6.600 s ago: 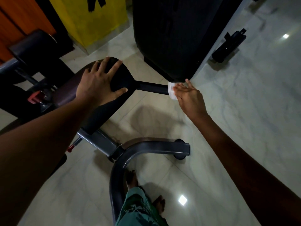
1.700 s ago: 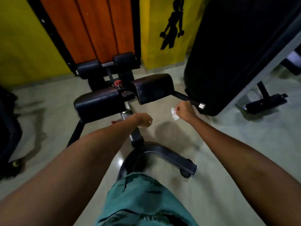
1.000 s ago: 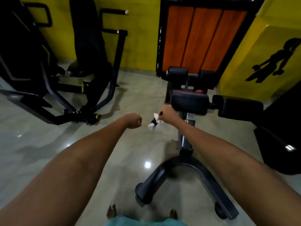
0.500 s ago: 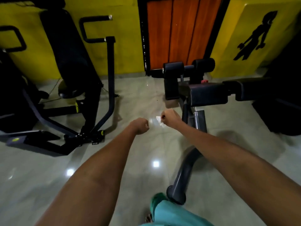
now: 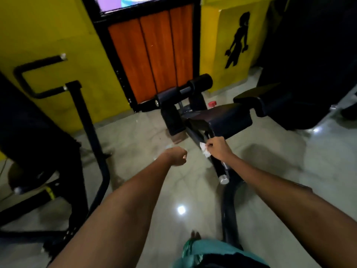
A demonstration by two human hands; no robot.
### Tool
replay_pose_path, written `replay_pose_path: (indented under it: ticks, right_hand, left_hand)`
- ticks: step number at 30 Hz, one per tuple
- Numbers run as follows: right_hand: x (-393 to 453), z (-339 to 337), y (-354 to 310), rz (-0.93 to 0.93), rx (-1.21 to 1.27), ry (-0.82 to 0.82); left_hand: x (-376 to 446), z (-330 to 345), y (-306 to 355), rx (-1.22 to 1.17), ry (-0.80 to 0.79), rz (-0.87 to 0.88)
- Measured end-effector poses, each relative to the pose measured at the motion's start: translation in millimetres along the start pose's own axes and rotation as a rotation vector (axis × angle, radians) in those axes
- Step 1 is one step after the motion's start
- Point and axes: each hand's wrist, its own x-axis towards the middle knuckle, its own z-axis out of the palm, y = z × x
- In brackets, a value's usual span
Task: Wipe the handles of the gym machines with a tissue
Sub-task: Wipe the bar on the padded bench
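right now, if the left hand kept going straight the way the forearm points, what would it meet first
Probably nothing close. The left hand, a fist holding nothing, points up the frame over bare floor; farther along that line stands the padded roller support of the bench. Depth is unclear, so it may pass left of it.

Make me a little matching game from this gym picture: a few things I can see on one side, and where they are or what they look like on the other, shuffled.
Things:
1. tissue
2. left hand
3. red knob
4. handle bar

Descriptions:
A. fist closed, holding nothing
B. black with a silver end cap
C. white, pinched in the right hand
D. behind the bench pad

Pairs: 1-C, 2-A, 3-D, 4-B
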Motion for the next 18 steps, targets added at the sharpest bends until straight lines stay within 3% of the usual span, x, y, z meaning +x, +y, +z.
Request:
replay_pose_path:
  ticks: [5,10,18]
  right_hand:
    - [9,-6,4,0.15,0.063,0.072]
    - [5,-16,5,0.305,0.041,0.06]
    - [-8,3,-2,0.688,0.081,0.232]
  left_hand:
    - [54,-35,-15,0.104,0.081,0.161]
    - [102,-50,-11,0.296,0.148,0.449]
    - [166,-69,-13,0.436,0.146,0.888]
